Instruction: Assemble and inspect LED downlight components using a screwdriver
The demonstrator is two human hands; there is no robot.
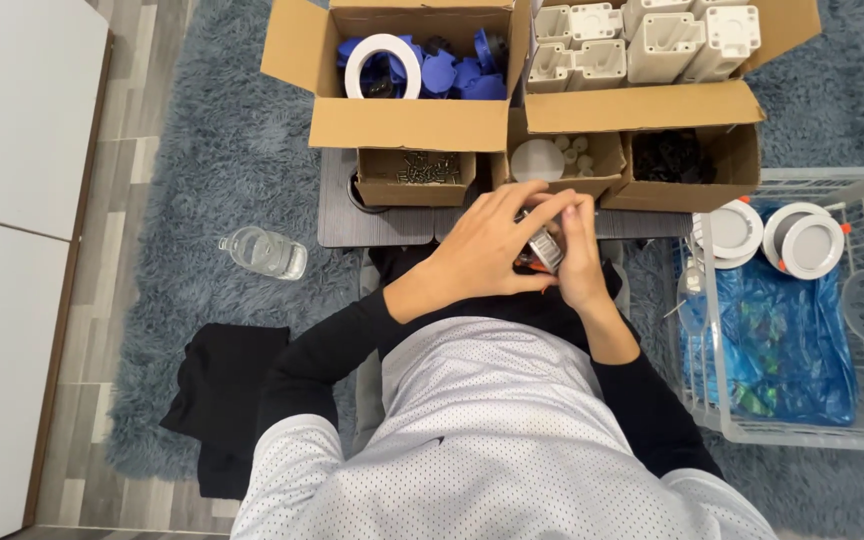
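**Two hands closing on one small part above the lap**

Left to right: the left hand (487, 245) is lying over the top, fingers spread and curled down onto a small silver-and-black metal component with an orange tab (542, 250); the right hand (580, 262) is gripping it from the right side, fingers pinched against it. The component is sitting between both palms, its long axis tilting up-left to down-right, just before the row of brown cardboard boxes (422, 125). Both hands are touching it; neither is nearer.
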